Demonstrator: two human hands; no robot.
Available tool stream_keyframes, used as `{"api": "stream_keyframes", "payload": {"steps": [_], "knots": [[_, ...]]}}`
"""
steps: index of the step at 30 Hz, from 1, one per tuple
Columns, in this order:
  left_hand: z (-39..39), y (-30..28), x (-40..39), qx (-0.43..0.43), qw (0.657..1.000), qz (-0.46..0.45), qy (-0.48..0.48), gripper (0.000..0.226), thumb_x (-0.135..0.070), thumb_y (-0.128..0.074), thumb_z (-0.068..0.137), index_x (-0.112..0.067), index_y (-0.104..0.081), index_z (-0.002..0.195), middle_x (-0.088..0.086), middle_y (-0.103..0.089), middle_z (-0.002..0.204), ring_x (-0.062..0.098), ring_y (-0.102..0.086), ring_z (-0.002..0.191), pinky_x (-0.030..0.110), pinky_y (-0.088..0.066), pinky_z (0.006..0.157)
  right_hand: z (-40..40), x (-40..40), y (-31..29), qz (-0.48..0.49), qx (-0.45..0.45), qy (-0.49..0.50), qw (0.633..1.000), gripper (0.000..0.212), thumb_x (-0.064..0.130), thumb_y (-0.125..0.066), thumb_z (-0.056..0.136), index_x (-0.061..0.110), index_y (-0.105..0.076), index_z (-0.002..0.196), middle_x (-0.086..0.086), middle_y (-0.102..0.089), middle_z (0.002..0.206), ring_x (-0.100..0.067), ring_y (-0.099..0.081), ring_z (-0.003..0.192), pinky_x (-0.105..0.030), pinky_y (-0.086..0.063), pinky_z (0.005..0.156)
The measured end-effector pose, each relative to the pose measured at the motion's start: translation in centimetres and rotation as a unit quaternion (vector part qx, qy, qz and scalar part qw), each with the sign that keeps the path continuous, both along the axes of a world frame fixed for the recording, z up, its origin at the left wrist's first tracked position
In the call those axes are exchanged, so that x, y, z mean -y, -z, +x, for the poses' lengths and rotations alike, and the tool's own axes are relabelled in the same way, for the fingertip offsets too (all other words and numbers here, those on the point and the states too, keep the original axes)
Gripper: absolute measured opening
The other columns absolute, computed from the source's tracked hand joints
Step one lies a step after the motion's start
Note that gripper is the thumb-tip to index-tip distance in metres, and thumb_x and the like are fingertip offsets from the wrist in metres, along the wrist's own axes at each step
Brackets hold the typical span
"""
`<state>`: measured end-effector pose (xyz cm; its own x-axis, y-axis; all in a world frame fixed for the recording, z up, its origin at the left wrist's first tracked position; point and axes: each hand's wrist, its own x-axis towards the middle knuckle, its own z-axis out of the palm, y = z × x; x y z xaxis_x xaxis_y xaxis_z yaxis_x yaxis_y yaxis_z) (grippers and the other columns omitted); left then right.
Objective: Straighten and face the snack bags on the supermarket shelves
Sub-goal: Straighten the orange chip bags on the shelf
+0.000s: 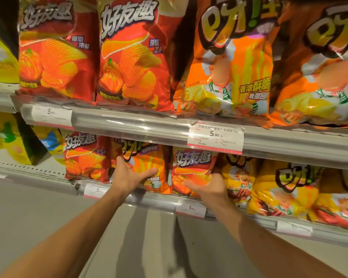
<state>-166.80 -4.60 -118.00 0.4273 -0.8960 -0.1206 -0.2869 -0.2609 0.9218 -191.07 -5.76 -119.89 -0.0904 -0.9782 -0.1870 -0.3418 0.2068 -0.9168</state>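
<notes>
Left hand (pixel 129 178) grips glossy orange bag (pixel 149 163): thumb across front, fingers behind edge. Right hand (pixel 210 187) likewise grips crinkled red bag (pixel 191 167) marked 好友趣. Label (pixel 215 137) above fingers: 5.90.

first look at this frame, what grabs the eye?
Large red chip bags and orange snack bags fill the upper shelf, close to the camera. On the lower shelf the left hand holds a small orange bag by its left edge, and the right hand grips the small red bag beside it. A 5.90 price tag hangs on the upper shelf rail.
</notes>
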Motion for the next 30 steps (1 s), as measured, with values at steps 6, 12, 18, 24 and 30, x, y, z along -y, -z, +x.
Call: {"api": "stream_keyframes", "payload": {"steps": [6, 12, 18, 24, 30], "knots": [[0.1, -0.4, -0.7, 0.045, 0.996, -0.061, -0.049, 0.1, -0.047, -0.095, 0.05, -0.018, -0.035, 0.125, 0.0, -0.047, 0.118, 0.019, -0.046, 0.112, 0.038, -0.042, 0.099, -0.3, -0.8, -0.9, -0.047, -0.005, 0.012, 0.999, 0.056, 0.027, -0.096, 0.067, 0.005, -0.067, 0.109, -0.008, -0.073, 0.1, -0.022, -0.07, 0.089, -0.031, -0.058, 0.076], [-2.3, -1.3, -1.1, 0.042, 0.995, -0.08, -0.032, 0.09, -0.048, -0.095, 0.047, -0.019, -0.039, 0.111, -0.008, -0.052, 0.1, 0.012, -0.055, 0.094, 0.025, -0.044, 0.08, -4.2, -3.9, -1.3, -0.108, 0.038, 0.034, 0.993, 0.07, 0.021, -0.096, 0.065, 0.018, -0.058, 0.124, 0.002, -0.072, 0.107, -0.014, -0.07, 0.095, -0.015, -0.054, 0.077], [-7.1, -0.8, -0.9, 0.043, 0.996, -0.081, 0.009, 0.09, -0.044, -0.098, 0.045, -0.017, -0.044, 0.112, 0.004, -0.06, 0.106, 0.022, -0.06, 0.102, 0.04, -0.052, 0.09, -9.9, -8.2, -1.7, -0.093, 0.084, 0.072, 0.99, 0.072, 0.01, -0.094, 0.066, 0.022, -0.058, 0.128, 0.002, -0.074, 0.109, -0.016, -0.071, 0.1, -0.024, -0.053, 0.078], [-12.2, -0.4, -0.2, 0.017, 0.996, -0.09, 0.021, 0.087, -0.042, -0.099, 0.045, -0.016, -0.046, 0.108, 0.007, -0.063, 0.105, 0.025, -0.064, 0.1, 0.044, -0.056, 0.089, -13.4, -11.2, -1.8, -0.08, 0.162, 0.05, 0.982, 0.058, 0.011, -0.09, 0.062, 0.028, -0.072, 0.114, 0.01, -0.078, 0.098, -0.007, -0.075, 0.085, -0.014, -0.057, 0.062], [-15.1, 0.5, -0.1, 0.049, 0.993, -0.104, 0.034, 0.08, -0.05, -0.095, 0.044, -0.019, -0.046, 0.099, 0.009, -0.059, 0.102, 0.028, -0.06, 0.102, 0.05, -0.054, 0.089, -14.5, -12.7, -0.8, -0.08, 0.156, 0.028, 0.984, 0.08, 0.013, -0.09, 0.056, 0.018, -0.06, 0.13, -0.002, -0.075, 0.117, -0.023, -0.071, 0.11, -0.042, -0.06, 0.09]]}}
